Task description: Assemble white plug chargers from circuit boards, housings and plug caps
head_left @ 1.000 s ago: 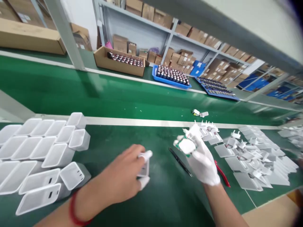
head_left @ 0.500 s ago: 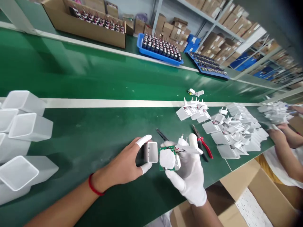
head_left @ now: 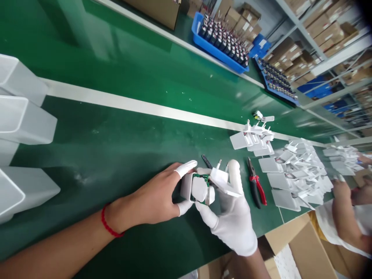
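- My left hand pinches a small white case between the thumb and the first finger. Both of those fingertips wear little white caps.
- My right hand, in a white glove, grips a green board with a white pad on its face. A white plug piece with two metal pins hangs on the board and points up.
- The board sits right at the open mouth of the case and touches it. I cannot tell how far in it is.
- Both hands are low over the green table, near its front edge.
- Black tweezers lie just behind my hands.
- Red pliers lie just to the right of my glove.
- Past the pliers there is a heap of white plug parts.
- Big empty white shells stand at the far left.
- A blue tray full of small dark parts sits at the back.
- Another person's hand is at the right edge.
- A brown box stands under the table edge.
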Action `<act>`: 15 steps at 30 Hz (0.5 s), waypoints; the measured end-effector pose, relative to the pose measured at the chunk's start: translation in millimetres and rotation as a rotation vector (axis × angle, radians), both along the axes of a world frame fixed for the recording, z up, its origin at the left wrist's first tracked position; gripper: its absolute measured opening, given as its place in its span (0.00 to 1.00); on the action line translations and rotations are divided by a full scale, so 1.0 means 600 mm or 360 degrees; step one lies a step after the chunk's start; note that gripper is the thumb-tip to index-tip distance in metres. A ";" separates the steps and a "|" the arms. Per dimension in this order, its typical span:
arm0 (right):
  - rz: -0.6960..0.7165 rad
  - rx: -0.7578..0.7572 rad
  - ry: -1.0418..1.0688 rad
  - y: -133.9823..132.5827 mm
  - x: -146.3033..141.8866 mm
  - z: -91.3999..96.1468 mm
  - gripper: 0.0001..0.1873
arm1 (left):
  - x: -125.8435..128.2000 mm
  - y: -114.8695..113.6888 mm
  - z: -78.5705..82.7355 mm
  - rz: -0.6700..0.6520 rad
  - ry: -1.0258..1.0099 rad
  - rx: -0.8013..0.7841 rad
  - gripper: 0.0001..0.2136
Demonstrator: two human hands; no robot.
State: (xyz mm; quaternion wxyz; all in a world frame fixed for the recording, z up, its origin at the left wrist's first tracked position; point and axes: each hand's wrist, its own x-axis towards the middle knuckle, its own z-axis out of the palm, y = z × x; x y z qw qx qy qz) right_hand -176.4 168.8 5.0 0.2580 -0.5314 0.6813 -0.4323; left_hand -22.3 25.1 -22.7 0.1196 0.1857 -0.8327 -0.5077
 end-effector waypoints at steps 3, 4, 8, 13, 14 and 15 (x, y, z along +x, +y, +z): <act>0.0046 -0.0030 0.0044 -0.003 0.003 0.008 0.53 | 0.000 -0.001 0.001 -0.0025 0.0002 0.0018 0.36; 0.0046 -0.0043 0.0028 -0.005 0.003 0.009 0.53 | 0.000 -0.002 0.001 -0.0031 0.0002 0.0026 0.36; -0.0007 -0.0051 -0.0058 -0.007 0.001 0.010 0.54 | -0.001 -0.003 0.000 -0.0028 0.0010 0.0005 0.34; -0.0006 -0.0038 -0.0118 -0.005 -0.002 0.010 0.55 | -0.001 -0.001 -0.004 -0.0013 0.0015 -0.0095 0.33; -0.0010 -0.0027 -0.0139 -0.005 -0.002 0.010 0.55 | -0.002 -0.001 -0.004 -0.0015 0.0019 -0.0111 0.33; -0.0010 -0.0018 -0.0151 -0.005 -0.002 0.010 0.55 | -0.002 -0.001 -0.005 -0.0014 0.0019 -0.0121 0.33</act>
